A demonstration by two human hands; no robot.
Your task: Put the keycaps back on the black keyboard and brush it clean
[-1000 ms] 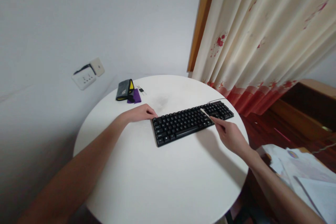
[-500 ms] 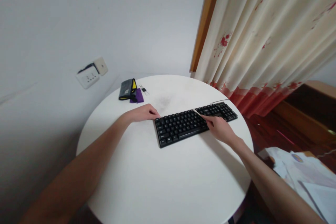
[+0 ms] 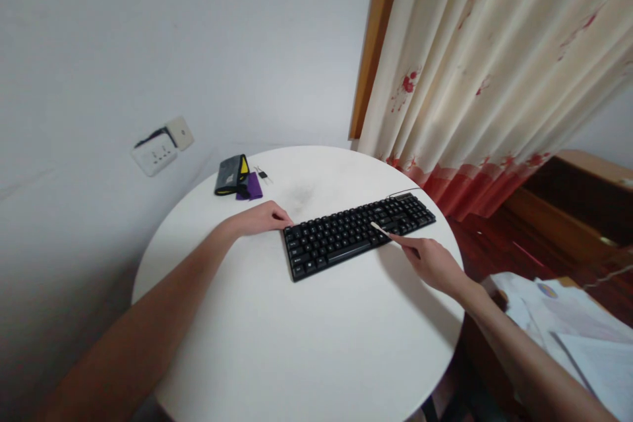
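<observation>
A black keyboard [image 3: 336,235] lies at a slant on the round white table. My left hand [image 3: 264,216] is closed at its far left corner, thumb and fingers pinching the edge. My right hand [image 3: 430,262] hovers over the keyboard's near edge, right of the space bar, with the fingers closed round a slim white brush [image 3: 378,229]. The brush, which looks like a toothbrush, points to the far left, its head over the keys right of the middle. Whether the bristles touch the keys is too small to tell.
On the table's [image 3: 297,356] far left lie a grey and yellow cloth [image 3: 229,176], a purple cloth [image 3: 253,186] and a small black item [image 3: 263,174]. A wall socket [image 3: 155,153] is at left, a curtain [image 3: 445,79] at right. Papers [image 3: 578,323] are piled beside the table.
My right hand has drawn the brush back toward me, from the keyboard's far rows to its middle keys. My left hand stays at the corner. The view has shifted slightly.
</observation>
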